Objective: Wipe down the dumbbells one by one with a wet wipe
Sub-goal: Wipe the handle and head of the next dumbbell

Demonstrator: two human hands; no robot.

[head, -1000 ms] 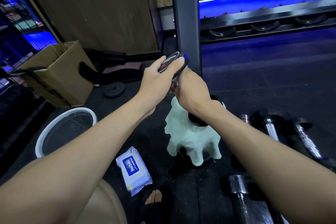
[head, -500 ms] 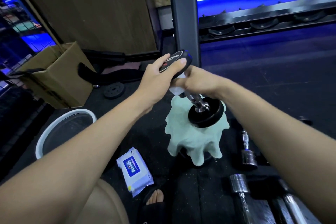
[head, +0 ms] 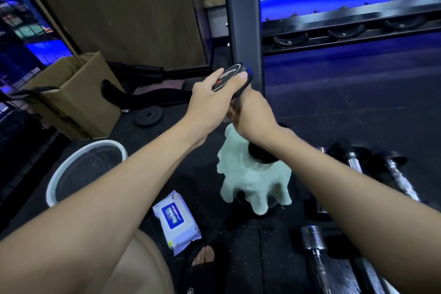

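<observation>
dumbbell (head: pixel 235 79), my left hand (head: pixel 210 98) gripping its top head and my right hand (head: pixel 253 117) wrapped on its handle, could slip onto the green cloth (head: pixel 255 181) below it.

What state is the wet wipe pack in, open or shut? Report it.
Cannot tell. The wet wipe pack lies flat on the floor with no wipe sticking out, but its flap is too small to judge.

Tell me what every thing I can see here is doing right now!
Dumbbell: lifted up on end.
Left hand: gripping the dumbbell's top head.
Right hand: wrapped around the handle; wipe hidden.
Pale green cloth: draped over something on the floor.
Wet wipe pack: lying flat, flap looks closed.
Cardboard box: open at the top.
White basin: upright on the floor.
Other dumbbells: lying on the floor.
</observation>
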